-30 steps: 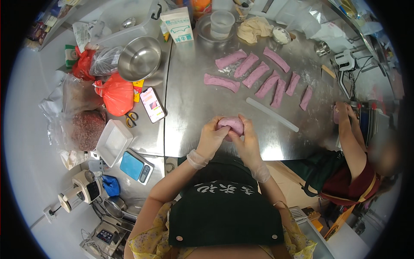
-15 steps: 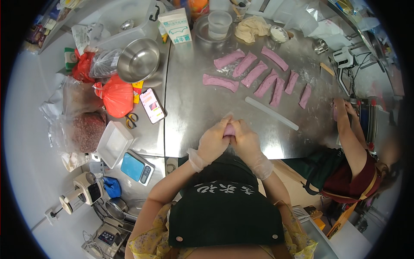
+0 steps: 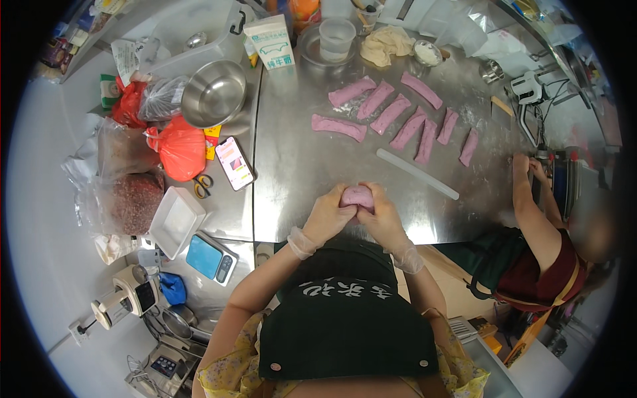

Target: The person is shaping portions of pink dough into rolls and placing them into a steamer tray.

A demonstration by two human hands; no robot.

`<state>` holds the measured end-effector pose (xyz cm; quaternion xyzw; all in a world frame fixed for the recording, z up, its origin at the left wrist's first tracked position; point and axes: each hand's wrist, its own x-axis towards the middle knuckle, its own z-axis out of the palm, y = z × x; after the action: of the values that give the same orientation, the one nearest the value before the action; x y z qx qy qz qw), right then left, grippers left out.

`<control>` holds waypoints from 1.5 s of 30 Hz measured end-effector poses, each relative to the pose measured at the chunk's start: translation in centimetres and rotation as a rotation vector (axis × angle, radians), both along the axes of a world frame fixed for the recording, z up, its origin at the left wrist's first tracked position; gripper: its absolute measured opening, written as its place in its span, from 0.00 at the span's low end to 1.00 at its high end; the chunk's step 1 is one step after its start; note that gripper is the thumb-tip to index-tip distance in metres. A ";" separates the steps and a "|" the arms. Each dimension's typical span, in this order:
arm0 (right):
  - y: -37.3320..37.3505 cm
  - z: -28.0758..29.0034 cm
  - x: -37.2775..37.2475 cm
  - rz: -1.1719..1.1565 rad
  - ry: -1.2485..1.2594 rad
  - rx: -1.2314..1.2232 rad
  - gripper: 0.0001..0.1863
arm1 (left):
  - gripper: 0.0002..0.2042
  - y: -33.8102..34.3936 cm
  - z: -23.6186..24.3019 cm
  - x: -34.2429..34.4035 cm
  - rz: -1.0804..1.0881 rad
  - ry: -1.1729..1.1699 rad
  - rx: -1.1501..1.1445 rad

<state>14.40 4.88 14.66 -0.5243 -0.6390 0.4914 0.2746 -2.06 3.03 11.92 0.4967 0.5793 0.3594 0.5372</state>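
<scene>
A rounded lump of pink-purple dough [image 3: 357, 196] sits between my two hands over the front part of the steel table [image 3: 292, 166]. My left hand [image 3: 330, 216], in a clear thin glove, is closed round its left side. From the right, my right hand [image 3: 383, 216], gloved the same way, grips it too, with the thumbs meeting at the near side. Several strips of the same dough, one of them a short thick strip [image 3: 339, 129], lie spread over the table beyond. A translucent white rolling pin [image 3: 418, 174] rests slantwise between my hands and the strips.
At the left are a phone [image 3: 235, 163], scissors [image 3: 202, 186], a steel bowl [image 3: 213, 93], a red bag [image 3: 178, 148], a white tray [image 3: 177, 221] and a blue-topped scale [image 3: 211, 257]. A milk carton [image 3: 270, 43] and a cloth [image 3: 387, 45] stand behind. A co-worker [image 3: 541, 259] works at the right.
My hands have opened up around the dough, and more of the lump shows on top. The co-worker's hands have shifted slightly; a pink piece there no longer shows.
</scene>
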 end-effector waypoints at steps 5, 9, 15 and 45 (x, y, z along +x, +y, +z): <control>-0.1 2.0 -0.1 0.113 -0.350 0.004 0.22 | 0.17 0.0 1.4 -0.4 -0.094 0.092 -0.002; -1.0 2.0 0.0 0.138 -0.365 0.062 0.20 | 0.16 -0.2 2.5 -0.8 -0.259 0.269 0.044; -2.0 4.4 1.0 0.310 -0.450 -0.050 0.23 | 0.29 -0.8 2.1 -3.5 -0.563 -0.110 -0.186; -24.0 8.2 9.1 -0.495 -0.667 0.356 0.44 | 0.26 -13.4 3.2 15.9 -0.368 -1.342 -0.860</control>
<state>23.47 -19.10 22.91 -0.7355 -0.6226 0.0977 0.2488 13.84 -10.35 15.10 0.0136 0.1308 0.2325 0.9637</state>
